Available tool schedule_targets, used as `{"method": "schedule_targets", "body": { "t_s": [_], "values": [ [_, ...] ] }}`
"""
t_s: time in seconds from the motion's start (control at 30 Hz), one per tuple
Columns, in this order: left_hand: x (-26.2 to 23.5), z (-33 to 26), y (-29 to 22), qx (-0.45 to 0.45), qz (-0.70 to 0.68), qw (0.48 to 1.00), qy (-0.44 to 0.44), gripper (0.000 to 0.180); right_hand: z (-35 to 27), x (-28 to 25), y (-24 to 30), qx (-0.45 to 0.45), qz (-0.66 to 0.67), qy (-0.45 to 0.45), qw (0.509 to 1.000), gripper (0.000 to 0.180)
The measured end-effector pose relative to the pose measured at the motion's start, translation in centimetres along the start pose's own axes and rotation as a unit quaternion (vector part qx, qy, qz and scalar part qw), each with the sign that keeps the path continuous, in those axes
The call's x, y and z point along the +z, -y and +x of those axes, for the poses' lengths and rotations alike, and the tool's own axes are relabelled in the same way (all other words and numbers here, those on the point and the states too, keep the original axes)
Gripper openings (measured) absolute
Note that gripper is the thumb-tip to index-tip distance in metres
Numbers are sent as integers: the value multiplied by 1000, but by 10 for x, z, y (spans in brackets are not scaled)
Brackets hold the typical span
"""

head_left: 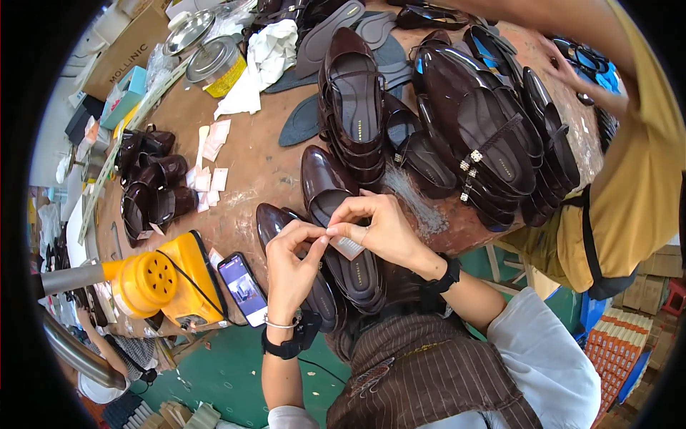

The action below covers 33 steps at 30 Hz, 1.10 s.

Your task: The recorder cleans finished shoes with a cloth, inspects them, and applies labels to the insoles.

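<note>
Directly in front of me, my left hand [295, 259] and my right hand [380, 227] meet fingertip to fingertip. Between them they pinch the upper corner of a small pink-and-white slip [347, 247], which hangs below my right fingers. What exactly lies between the left fingertips is partly covered. Just under the hands lies a glossy dark burgundy pointed flat shoe [361, 275], its toe pointing away from me. Beside it on the left rests another such shoe [268, 222], partly behind my left hand.
More burgundy strap shoes [493, 136] are stacked at the right. Loose slips [209, 180] and small shoes [153, 179] lie at the left, near a phone [243, 288] and a yellow machine [189, 279]. A person in mustard clothing [629, 179] reaches over from the right.
</note>
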<state>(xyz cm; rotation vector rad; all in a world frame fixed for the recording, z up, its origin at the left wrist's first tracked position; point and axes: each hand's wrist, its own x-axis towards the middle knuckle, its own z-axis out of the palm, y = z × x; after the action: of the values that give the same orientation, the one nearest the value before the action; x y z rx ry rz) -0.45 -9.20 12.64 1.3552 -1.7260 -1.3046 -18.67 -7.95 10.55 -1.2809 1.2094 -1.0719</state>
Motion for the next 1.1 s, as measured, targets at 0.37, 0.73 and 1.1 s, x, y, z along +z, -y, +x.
{"method": "schedule_targets", "body": {
  "t_s": [0.37, 0.73, 1.1],
  "values": [
    [9, 0, -6, -43, -132, 990, -7, 13, -7, -6, 9, -15, -63, -39, 997, 17],
    [9, -15, -21, -59, 268, 961, 28, 19, 11, -85, -14, 96, -402, -263, 872, 20],
    [-219, -15, -16, 43, 25, 866, -497, 41, 43, -75, -39, 150, -389, -289, 862, 18]
  ]
}}
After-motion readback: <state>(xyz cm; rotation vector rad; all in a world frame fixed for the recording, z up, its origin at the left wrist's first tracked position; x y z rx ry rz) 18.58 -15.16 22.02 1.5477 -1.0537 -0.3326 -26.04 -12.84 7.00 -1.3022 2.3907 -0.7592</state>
